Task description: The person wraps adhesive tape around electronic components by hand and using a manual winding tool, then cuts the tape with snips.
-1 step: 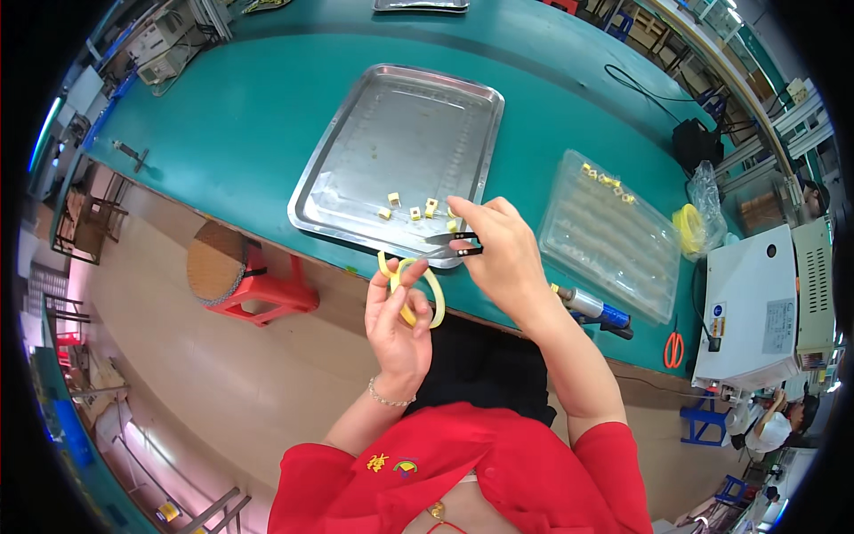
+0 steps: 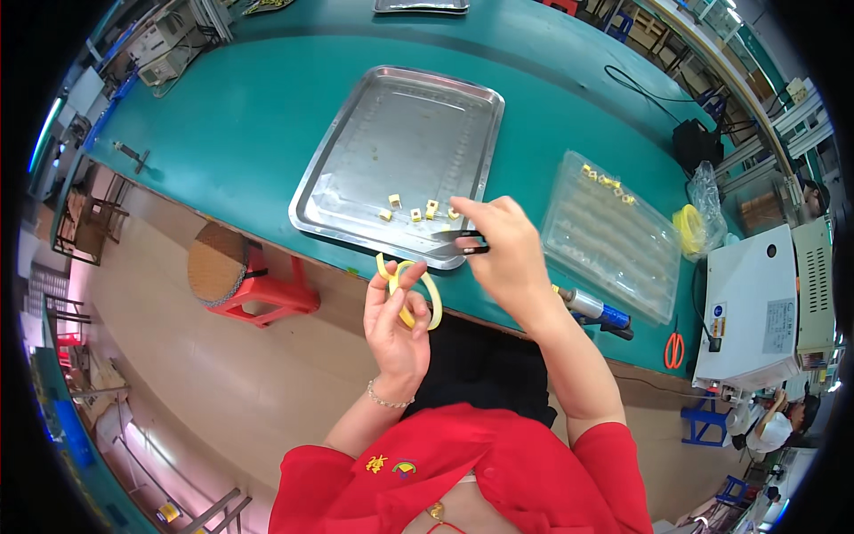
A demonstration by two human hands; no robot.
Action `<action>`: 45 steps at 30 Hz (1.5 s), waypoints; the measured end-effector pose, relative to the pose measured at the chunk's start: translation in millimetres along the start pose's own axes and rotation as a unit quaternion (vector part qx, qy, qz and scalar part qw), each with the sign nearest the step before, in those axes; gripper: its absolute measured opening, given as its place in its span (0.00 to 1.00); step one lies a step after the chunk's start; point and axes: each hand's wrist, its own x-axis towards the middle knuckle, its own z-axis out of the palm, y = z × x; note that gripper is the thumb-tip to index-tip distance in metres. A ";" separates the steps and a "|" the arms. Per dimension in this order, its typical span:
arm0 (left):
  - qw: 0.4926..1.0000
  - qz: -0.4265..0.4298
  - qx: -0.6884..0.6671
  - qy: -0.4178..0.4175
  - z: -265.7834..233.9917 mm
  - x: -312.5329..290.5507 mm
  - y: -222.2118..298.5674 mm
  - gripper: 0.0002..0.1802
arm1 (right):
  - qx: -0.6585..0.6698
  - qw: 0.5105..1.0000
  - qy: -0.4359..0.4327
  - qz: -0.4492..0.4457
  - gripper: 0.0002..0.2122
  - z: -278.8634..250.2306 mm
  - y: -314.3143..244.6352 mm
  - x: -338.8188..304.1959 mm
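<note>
My left hand (image 2: 397,331) is closed around a ring-shaped roll of yellow tape (image 2: 435,303), off the table's near edge, with a loose strip of tape standing up by the fingers. Over the tray's near right corner, my right hand (image 2: 509,254) grips small snips (image 2: 463,242) with black handles and silver blades pointing left. Its index finger reaches out close to a small yellow block (image 2: 454,214). More such blocks, among them one yellow block (image 2: 395,200), lie scattered at the near end of the metal tray (image 2: 331,142). Part of the snips is hidden by the fingers.
On the right lies a clear plastic case (image 2: 605,245) with several yellow pieces in its far row. A blue-and-silver tool (image 2: 600,310), orange scissors (image 2: 673,350) and a white machine (image 2: 752,307) stand nearby. A red stool (image 2: 271,294) is at the left.
My right hand and the snips have shifted slightly to the right, and the snips' handles look closer together. The left hand with the tape has barely moved.
</note>
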 end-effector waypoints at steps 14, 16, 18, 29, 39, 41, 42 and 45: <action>0.994 0.005 0.064 -0.089 13.2 -25.9 -8.0 0.16 | 0.621 0.771 0.139 -0.035 0.13 -193.4 -58.1 -55.3; 0.994 -0.005 0.069 -0.086 15.8 -32.5 -11.3 0.16 | 0.615 0.773 0.150 -0.043 0.12 -185.9 -82.8 -68.2; 0.992 0.005 0.078 -0.097 17.4 -38.0 -9.6 0.16 | 0.602 0.781 0.156 -0.052 0.11 -185.1 -94.2 -62.2; 0.983 -0.001 0.117 -0.142 20.4 -87.0 -5.5 0.17 | 0.647 0.739 0.181 -0.060 0.06 -194.0 -128.3 -133.9; 0.980 -0.004 0.122 -0.158 1.7 -107.0 -6.4 0.16 | 0.702 0.674 0.209 -0.096 0.04 -208.3 -140.3 -203.0; 0.980 -0.006 0.128 -0.154 -0.9 -108.0 -6.9 0.16 | 0.708 0.665 0.214 -0.102 0.05 -198.8 -140.3 -201.7; 0.980 -0.009 0.127 -0.155 -3.5 -107.5 -6.7 0.16 | 0.712 0.659 0.216 -0.105 0.05 -192.0 -139.8 -195.4; 0.979 -0.017 0.131 -0.156 -6.5 -105.4 -7.0 0.16 | 0.723 0.643 0.223 -0.117 0.06 -192.8 -142.8 -213.5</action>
